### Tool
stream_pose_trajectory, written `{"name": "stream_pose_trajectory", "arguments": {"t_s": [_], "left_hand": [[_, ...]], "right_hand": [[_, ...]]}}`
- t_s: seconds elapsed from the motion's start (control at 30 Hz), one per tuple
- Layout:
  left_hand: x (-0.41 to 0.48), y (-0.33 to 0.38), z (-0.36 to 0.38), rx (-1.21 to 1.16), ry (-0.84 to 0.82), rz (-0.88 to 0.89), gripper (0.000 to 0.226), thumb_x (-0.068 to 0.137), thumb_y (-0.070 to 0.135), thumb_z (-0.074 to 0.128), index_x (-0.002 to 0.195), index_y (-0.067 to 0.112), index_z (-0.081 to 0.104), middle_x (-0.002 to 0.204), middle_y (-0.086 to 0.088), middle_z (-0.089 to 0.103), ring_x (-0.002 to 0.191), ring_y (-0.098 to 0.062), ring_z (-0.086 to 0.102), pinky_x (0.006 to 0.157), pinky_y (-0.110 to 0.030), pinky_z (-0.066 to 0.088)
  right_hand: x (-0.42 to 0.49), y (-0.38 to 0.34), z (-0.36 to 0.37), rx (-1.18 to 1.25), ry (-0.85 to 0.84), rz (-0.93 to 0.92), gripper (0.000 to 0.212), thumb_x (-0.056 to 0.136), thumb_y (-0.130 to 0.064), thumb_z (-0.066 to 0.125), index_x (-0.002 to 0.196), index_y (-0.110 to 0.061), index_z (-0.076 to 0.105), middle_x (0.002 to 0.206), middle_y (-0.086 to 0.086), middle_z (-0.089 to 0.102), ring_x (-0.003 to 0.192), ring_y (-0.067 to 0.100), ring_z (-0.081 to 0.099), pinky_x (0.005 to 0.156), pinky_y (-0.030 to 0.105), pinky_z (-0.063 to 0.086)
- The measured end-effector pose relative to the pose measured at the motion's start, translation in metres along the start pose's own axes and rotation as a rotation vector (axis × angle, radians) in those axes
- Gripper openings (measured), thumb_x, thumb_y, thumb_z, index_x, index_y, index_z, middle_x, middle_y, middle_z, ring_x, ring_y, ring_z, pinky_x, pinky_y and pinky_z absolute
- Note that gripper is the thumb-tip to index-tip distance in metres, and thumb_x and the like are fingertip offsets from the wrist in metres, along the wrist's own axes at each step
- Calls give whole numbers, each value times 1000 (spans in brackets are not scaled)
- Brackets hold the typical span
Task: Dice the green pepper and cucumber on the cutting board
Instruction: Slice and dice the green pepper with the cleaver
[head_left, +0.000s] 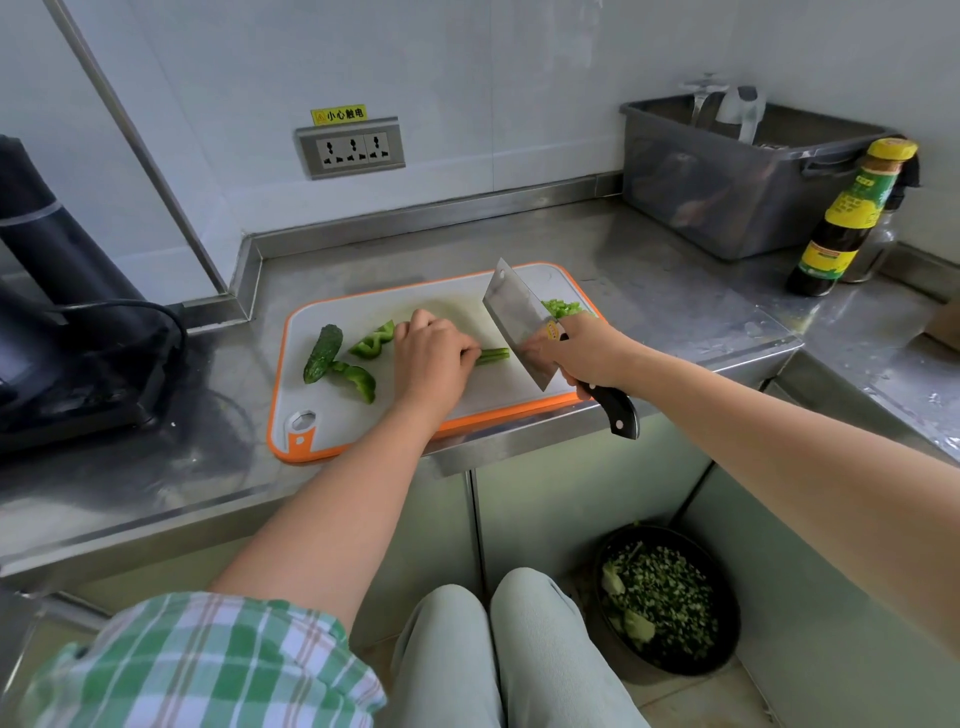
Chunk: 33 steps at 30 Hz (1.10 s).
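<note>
A white cutting board (353, 415) with an orange rim is laid on the steel bench (649, 291), close to its front edge. A short, dark green cucumber (323, 353) is laid whole near the board's left edge. Two curved green pepper pieces (371, 343) are placed just beside it. Thin pepper strips (492, 356) are pinned mid-board under the fingers (465, 351) of the left hand (434, 364). Diced pepper (561, 307) is heaped at the far right corner.
</note>
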<state>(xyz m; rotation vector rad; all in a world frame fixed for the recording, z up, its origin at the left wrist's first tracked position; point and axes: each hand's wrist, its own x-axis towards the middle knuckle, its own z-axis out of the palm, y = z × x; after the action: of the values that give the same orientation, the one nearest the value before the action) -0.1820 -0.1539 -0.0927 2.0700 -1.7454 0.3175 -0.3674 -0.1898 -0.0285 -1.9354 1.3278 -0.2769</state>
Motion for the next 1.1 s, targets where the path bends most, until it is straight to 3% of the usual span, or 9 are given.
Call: {"name": "stream_pose_trajectory", "arguments": {"t_s": [0.13,0.23,0.33,0.53,0.7,0.9,1.0,1.1], "left_hand": [[-5,-6,3,-37,23,33,25,89,38,63,106,24,74,99,-2,64,103,-29,48,85,-37,28],[-9,-8,0,-31,8,53,24,87,40,64,106,28,74,97,1,66,103,-27,48,85,-36,27],[-8,1,-5,-4,-1,56,22,86,40,65,101,27,76,93,0,68,102,-27,48,84,-36,27],[-13,3,-3,-23,24,-9,28,84,44,66,106,28,73,99,0,67,103,-27,48,85,-37,28],[-15,4,0,-55,61,-25,17,80,38,71,92,27,78,85,1,69,94,-28,49,78,-35,25],[-16,1,3,-142,83,-48,15,78,35,74,89,27,78,80,-1,68,92,-30,49,78,-36,30],[-17,2,3,-124,109,-39,15,77,37,71,85,27,78,74,-1,65,88,-31,50,75,-36,33],[-17,1,4,-119,130,-35,17,78,33,72,92,24,77,77,-1,64,90,-31,51,76,-37,35]], "right_hand": [[3,2,2,-5,3,-1,24,95,-17,44,109,-7,60,62,8,51,39,18,45,36,19,39],[5,0,2,-19,-10,13,15,95,-15,46,91,-3,52,62,9,51,37,18,45,35,19,39],[4,-4,2,-35,-13,22,8,93,-9,44,89,-4,48,63,10,50,39,20,44,34,19,37],[5,-9,-2,-90,29,6,15,92,-8,42,77,-8,40,59,10,48,39,22,44,39,23,39],[7,-13,-1,-163,0,20,9,90,-5,40,81,-7,43,60,10,50,39,22,45,42,26,42],[9,-16,16,-305,29,-26,8,85,-2,39,78,-4,42,62,12,51,43,25,51,41,24,40],[12,-14,19,-260,87,-25,6,88,-4,39,85,-3,45,70,12,54,49,28,54,43,24,41],[11,-10,15,-194,126,-30,6,88,-6,39,85,-5,44,75,15,56,49,30,55,43,24,42]]}}
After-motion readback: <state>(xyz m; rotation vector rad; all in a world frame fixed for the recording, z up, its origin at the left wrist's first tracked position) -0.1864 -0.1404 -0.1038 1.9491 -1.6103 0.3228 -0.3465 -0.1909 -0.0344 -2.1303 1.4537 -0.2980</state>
